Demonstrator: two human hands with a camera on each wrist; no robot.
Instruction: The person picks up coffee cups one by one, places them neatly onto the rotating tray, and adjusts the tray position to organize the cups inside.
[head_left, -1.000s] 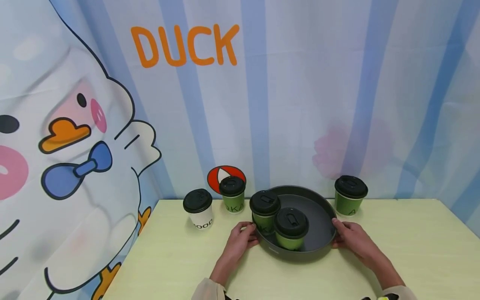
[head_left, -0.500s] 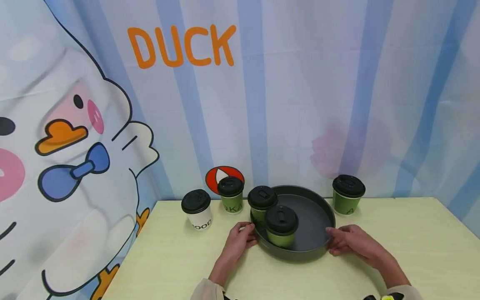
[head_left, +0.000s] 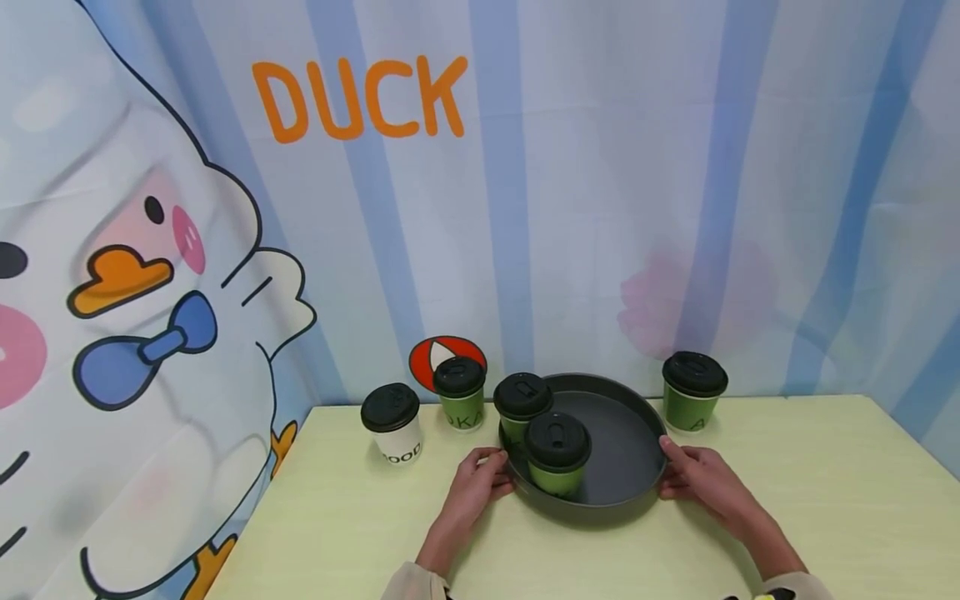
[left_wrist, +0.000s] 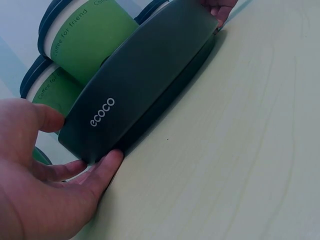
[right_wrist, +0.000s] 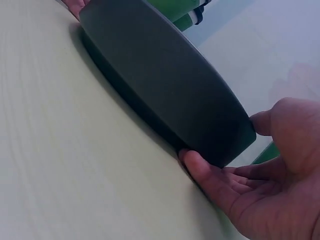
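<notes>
Presently, the left-hand grip [head_left: 474, 490] and right-hand grip [head_left: 699, 478] hold opposite sides of the round dark-grey tray [head_left: 622, 446], toward the rear of the pale-yellow surface [head_left: 337, 521]. 2 green paper cups with black lids [head_left: 557, 454] stand inside its left half.

The left hand [head_left: 474, 487] and right hand [head_left: 703, 483] face each other well apart, both gripping, about equally far from the near edge. The left forearm [head_left: 442, 537] slants from near to far and rightward; the right forearm [head_left: 768, 542] slants leftward as it runs far. In each hand the thumb lies above and the fingers bend below: left thumb [left_wrist: 49, 119], left fingers [left_wrist: 111, 162], right thumb [right_wrist: 262, 122], right fingers [right_wrist: 197, 167].
</notes>
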